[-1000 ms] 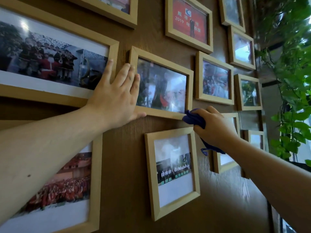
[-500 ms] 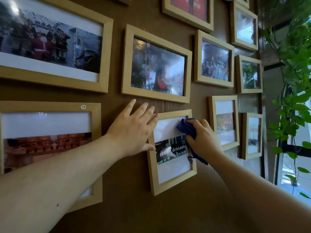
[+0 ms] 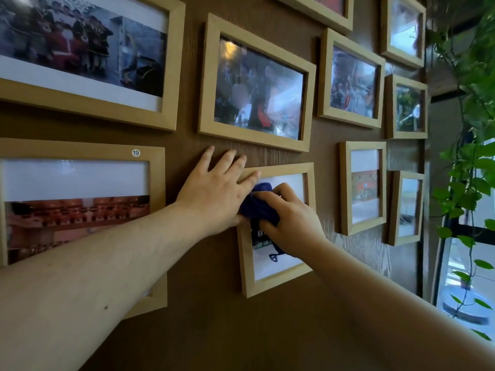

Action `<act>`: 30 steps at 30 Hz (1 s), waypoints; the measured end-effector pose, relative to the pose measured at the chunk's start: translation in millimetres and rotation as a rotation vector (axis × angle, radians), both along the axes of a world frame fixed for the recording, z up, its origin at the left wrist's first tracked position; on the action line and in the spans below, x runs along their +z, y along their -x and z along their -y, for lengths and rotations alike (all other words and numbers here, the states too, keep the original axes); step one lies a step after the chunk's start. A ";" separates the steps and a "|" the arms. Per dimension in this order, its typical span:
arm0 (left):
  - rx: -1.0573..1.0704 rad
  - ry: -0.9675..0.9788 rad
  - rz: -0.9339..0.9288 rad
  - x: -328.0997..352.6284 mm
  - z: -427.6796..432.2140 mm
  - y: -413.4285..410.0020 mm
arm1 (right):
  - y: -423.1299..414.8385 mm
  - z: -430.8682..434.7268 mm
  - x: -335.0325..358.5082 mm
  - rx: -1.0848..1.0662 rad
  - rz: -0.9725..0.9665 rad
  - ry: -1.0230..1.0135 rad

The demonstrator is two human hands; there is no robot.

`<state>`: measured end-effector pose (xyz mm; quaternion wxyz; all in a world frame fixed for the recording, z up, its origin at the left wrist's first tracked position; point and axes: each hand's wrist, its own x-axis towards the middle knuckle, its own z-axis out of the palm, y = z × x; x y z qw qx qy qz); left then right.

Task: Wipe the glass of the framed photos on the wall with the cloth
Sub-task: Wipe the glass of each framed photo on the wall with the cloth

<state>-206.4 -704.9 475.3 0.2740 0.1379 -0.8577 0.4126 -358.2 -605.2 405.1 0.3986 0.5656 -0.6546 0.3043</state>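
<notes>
A small upright wooden photo frame [image 3: 267, 286] hangs at the middle of the brown wall. My right hand [image 3: 292, 220] presses a bunched dark blue cloth [image 3: 257, 202] against the upper left part of its glass, and a blue loop of the cloth dangles below the hand. My left hand [image 3: 214, 191] lies flat with fingers spread on the wall and on the frame's top left corner, touching the cloth. Both hands hide most of the photo.
Several other light wooden frames surround it: a wide one [image 3: 257, 87] just above, a large one with a "19" sticker [image 3: 80, 153] at left, smaller ones [image 3: 361, 186] to the right. A green trailing plant [image 3: 466, 167] and a window stand at the far right.
Both hands dropped from the wide upper frame to the small frame below. The cloth has moved left across its glass, close against my left hand. The view has tilted downward.
</notes>
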 end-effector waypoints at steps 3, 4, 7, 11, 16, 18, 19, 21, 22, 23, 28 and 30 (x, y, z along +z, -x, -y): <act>0.011 0.010 -0.003 -0.7 0.8 0.4 | 18.3 -9.5 -6.3 -0.070 -0.021 -0.004; 0.013 0.016 -0.006 -1.0 1.2 0.4 | 26.5 -13.8 -9.1 -0.105 0.003 0.008; 0.012 0.025 -0.010 -1.7 2.2 0.5 | 46.7 -27.2 -17.4 -0.218 0.131 0.044; 0.016 0.034 -0.007 -2.1 1.9 0.7 | 52.0 -30.2 -26.1 -0.312 0.176 0.037; 0.012 0.031 -0.017 -3.3 1.6 1.0 | 26.1 -13.2 -30.3 -0.186 0.132 0.026; 0.014 0.029 -0.018 -3.6 1.8 1.5 | 13.3 -7.5 -32.7 -0.095 0.046 -0.021; 0.014 0.030 -0.020 -3.9 1.7 1.8 | 8.2 -5.9 -34.3 -0.054 0.005 -0.049; 0.015 0.028 -0.027 -4.5 1.6 2.1 | 4.2 -5.8 -37.3 -0.005 -0.053 -0.082; 0.015 0.025 -0.028 -4.8 1.5 2.2 | 6.2 -7.7 -38.8 -0.001 -0.060 -0.087; 0.015 0.022 -0.029 -5.0 1.2 2.6 | 10.5 -10.9 -40.1 -0.013 -0.056 -0.087; 0.012 0.005 -0.024 -4.5 2.2 2.1 | 49.6 -33.0 -49.3 -0.212 0.113 -0.015; 0.010 0.004 -0.023 -4.9 2.7 2.0 | 57.3 -38.7 -53.5 -0.281 0.125 -0.030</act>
